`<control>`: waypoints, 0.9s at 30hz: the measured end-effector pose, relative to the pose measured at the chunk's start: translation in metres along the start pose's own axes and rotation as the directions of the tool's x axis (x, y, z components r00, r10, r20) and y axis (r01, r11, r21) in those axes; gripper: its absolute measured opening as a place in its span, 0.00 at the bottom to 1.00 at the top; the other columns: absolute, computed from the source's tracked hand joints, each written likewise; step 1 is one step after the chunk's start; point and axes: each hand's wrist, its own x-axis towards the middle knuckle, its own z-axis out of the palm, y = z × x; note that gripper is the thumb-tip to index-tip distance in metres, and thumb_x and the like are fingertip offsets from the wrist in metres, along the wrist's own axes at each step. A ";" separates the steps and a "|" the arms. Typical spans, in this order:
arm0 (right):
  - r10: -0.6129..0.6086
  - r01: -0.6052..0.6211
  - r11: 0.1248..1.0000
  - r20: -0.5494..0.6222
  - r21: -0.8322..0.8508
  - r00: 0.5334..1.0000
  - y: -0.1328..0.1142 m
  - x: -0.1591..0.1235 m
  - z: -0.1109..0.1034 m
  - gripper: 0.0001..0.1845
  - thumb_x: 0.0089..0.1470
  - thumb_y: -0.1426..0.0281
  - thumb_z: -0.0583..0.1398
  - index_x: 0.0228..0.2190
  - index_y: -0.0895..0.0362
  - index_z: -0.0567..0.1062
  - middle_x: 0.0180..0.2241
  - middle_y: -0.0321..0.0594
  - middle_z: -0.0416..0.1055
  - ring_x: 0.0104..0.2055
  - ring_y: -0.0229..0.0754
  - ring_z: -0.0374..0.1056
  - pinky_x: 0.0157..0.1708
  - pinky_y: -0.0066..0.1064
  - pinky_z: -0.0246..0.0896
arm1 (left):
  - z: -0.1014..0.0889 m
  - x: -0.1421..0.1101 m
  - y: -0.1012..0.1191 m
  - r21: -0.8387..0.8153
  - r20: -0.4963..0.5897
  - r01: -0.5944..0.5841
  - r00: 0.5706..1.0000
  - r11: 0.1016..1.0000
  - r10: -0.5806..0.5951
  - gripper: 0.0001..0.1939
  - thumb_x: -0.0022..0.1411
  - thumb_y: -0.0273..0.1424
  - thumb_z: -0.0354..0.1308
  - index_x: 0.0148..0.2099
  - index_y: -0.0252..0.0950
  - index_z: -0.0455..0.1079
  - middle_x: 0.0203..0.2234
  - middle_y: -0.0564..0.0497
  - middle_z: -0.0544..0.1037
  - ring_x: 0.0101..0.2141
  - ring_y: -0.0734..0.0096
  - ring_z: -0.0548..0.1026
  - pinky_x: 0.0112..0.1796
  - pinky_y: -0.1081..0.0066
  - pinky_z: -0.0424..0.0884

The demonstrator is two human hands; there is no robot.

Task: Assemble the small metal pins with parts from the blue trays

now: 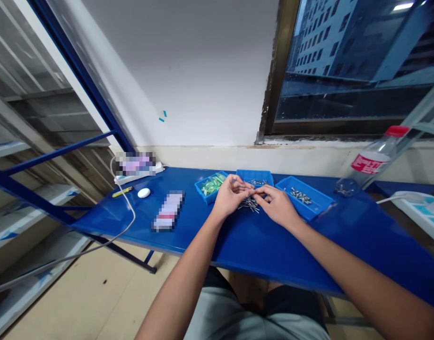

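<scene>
My left hand [234,192] and my right hand [273,200] meet fingertip to fingertip over the blue table. Both are pinched closed; whatever sits between the fingertips is too small to make out. Below them lies a loose pile of thin metal pins [250,204], partly covered by my fingers. Behind my hands stands a blue tray [254,174] with similar slim metal pieces. Left of my left hand, another blue tray [202,194] holds small green pieces [213,184]. To the right, a third blue tray [318,198] contains short metal parts [300,195].
A clear plastic bottle with a red cap [369,160] stands at the back right. On the left lie a blurred-out flat object [169,210], a white round object [143,192], a yellow cutter [122,191] and a power strip [141,174] with a trailing cable [134,212].
</scene>
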 end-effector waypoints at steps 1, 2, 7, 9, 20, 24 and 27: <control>0.006 -0.006 1.000 0.001 0.006 1.000 0.001 0.000 0.000 0.10 0.62 0.61 0.62 0.37 0.53 0.82 0.38 0.42 0.80 0.37 0.46 0.76 0.36 0.35 0.71 | 0.000 0.000 0.000 -0.030 0.029 0.021 0.999 0.999 -0.020 0.26 0.56 0.33 0.76 0.42 0.38 0.59 0.39 0.46 0.83 0.40 0.67 0.83 0.47 0.63 0.78; 0.022 -0.022 1.000 -0.002 0.021 1.000 0.003 0.000 0.000 0.11 0.62 0.61 0.63 0.37 0.53 0.82 0.39 0.42 0.80 0.38 0.46 0.76 0.36 0.35 0.72 | 0.000 0.000 0.000 -0.049 0.054 0.037 0.998 0.998 -0.034 0.26 0.55 0.33 0.77 0.42 0.37 0.60 0.39 0.46 0.83 0.40 0.67 0.83 0.47 0.64 0.78; 0.194 -0.188 0.960 -0.009 0.207 0.981 0.008 0.001 0.001 0.18 0.59 0.52 0.65 0.39 0.54 0.82 0.38 0.43 0.82 0.39 0.47 0.78 0.38 0.35 0.73 | -0.001 0.001 -0.001 -0.001 0.025 0.017 1.000 1.000 -0.017 0.22 0.56 0.27 0.74 0.46 0.34 0.66 0.46 0.41 0.82 0.40 0.70 0.82 0.46 0.66 0.76; 0.274 -0.259 0.926 -0.019 0.275 0.962 0.008 0.004 0.001 0.23 0.57 0.48 0.66 0.39 0.55 0.81 0.34 0.43 0.82 0.33 0.45 0.77 0.32 0.33 0.71 | -0.003 0.002 -0.002 0.075 -0.034 0.003 0.999 0.997 -0.001 0.18 0.59 0.25 0.71 0.48 0.33 0.68 0.47 0.40 0.82 0.41 0.70 0.81 0.47 0.67 0.76; -0.076 0.081 0.922 0.030 -0.379 0.997 0.005 -0.001 -0.005 0.11 0.64 0.60 0.62 0.38 0.52 0.83 0.39 0.44 0.82 0.42 0.52 0.77 0.44 0.42 0.72 | -0.007 0.002 -0.004 0.156 -0.160 0.024 0.987 0.987 0.002 0.12 0.66 0.28 0.63 0.51 0.33 0.70 0.42 0.42 0.82 0.36 0.71 0.80 0.39 0.71 0.75; -0.136 0.200 0.852 0.163 -0.483 0.977 0.015 -0.003 -0.002 0.10 0.64 0.70 0.60 0.42 0.52 0.83 0.44 0.46 0.81 0.48 0.53 0.76 0.52 0.44 0.70 | -0.007 0.001 -0.004 0.171 -0.149 0.022 0.989 0.985 0.004 0.12 0.66 0.28 0.62 0.51 0.33 0.70 0.42 0.43 0.83 0.36 0.71 0.81 0.40 0.71 0.76; -0.118 0.194 0.851 0.183 -0.487 0.976 0.021 -0.001 -0.001 0.11 0.64 0.73 0.59 0.42 0.52 0.82 0.43 0.44 0.82 0.47 0.50 0.77 0.50 0.41 0.71 | -0.007 0.001 -0.005 0.186 -0.144 0.023 0.990 0.982 0.004 0.11 0.67 0.27 0.61 0.51 0.34 0.71 0.42 0.43 0.83 0.37 0.71 0.81 0.41 0.71 0.76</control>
